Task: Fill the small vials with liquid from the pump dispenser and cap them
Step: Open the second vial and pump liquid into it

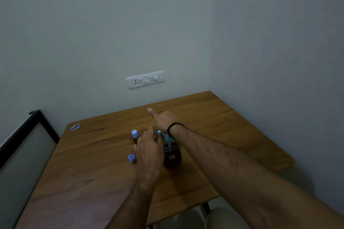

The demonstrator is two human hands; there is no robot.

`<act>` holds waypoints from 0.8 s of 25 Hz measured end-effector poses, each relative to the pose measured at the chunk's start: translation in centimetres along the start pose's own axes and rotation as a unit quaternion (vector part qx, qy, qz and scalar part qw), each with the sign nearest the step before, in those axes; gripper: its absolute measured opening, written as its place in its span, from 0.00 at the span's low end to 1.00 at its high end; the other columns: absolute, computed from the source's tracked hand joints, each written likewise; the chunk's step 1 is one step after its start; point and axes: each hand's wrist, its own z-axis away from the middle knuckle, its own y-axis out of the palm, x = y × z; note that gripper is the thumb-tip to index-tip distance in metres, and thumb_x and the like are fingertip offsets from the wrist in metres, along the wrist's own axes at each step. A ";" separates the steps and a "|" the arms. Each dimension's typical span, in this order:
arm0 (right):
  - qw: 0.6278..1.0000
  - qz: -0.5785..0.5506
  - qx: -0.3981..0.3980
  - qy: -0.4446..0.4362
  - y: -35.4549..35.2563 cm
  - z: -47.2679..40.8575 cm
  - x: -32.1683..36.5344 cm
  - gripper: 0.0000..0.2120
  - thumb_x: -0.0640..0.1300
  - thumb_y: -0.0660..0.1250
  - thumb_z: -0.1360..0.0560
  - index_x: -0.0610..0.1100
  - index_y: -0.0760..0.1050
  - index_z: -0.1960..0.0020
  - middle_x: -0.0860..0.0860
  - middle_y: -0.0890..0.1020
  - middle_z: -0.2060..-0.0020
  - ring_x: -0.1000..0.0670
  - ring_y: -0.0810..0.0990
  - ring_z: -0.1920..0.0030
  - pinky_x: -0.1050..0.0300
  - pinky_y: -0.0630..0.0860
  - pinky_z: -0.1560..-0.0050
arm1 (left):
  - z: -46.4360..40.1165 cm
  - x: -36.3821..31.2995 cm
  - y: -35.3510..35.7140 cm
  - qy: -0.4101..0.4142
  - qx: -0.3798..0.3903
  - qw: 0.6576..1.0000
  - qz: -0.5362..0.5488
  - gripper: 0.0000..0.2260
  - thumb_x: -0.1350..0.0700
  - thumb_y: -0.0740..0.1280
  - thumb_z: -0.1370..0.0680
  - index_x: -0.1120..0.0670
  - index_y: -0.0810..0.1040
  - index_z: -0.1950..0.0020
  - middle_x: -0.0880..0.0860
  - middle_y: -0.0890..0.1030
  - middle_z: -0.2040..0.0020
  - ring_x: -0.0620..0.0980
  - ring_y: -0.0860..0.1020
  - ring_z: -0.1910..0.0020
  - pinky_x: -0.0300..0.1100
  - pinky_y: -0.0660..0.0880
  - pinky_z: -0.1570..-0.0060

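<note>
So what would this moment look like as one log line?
left hand: holds vial at nozzle | right hand: presses pump | capped vial: standing | loose cap: on table

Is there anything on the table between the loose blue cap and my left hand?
Nothing visible. The loose cap lies on the bare table just left of the left hand, with only open wood between them. The capped vial stands farther back, out of that path.
</note>
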 end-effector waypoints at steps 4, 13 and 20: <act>0.999 0.009 0.045 -0.005 -0.7 0.4 0.4 0.43 0.78 0.45 0.25 0.43 0.82 0.47 0.45 0.83 0.50 0.45 0.81 0.48 0.46 0.76 0.43 | 0.2 -0.2 0.0 0.003 0.002 1.000 0.006 0.03 0.51 0.63 0.19 0.47 0.72 0.53 0.45 0.79 0.56 0.46 0.78 0.55 0.51 0.72 0.43; 0.998 0.015 0.059 -0.004 -0.9 0.5 0.7 0.45 0.77 0.44 0.24 0.42 0.83 0.45 0.43 0.83 0.46 0.43 0.80 0.45 0.48 0.74 0.45 | 0.3 -0.3 -0.2 0.001 -0.001 1.000 0.020 0.03 0.53 0.63 0.19 0.48 0.73 0.53 0.46 0.79 0.55 0.46 0.78 0.54 0.50 0.72 0.42; 0.999 0.041 0.015 -0.004 -0.1 -0.1 0.5 0.44 0.78 0.46 0.25 0.42 0.83 0.46 0.43 0.84 0.49 0.43 0.81 0.48 0.48 0.77 0.47 | 0.2 -0.3 -0.2 0.002 -0.006 1.000 0.002 0.03 0.53 0.64 0.19 0.48 0.73 0.53 0.46 0.78 0.58 0.47 0.78 0.57 0.50 0.73 0.45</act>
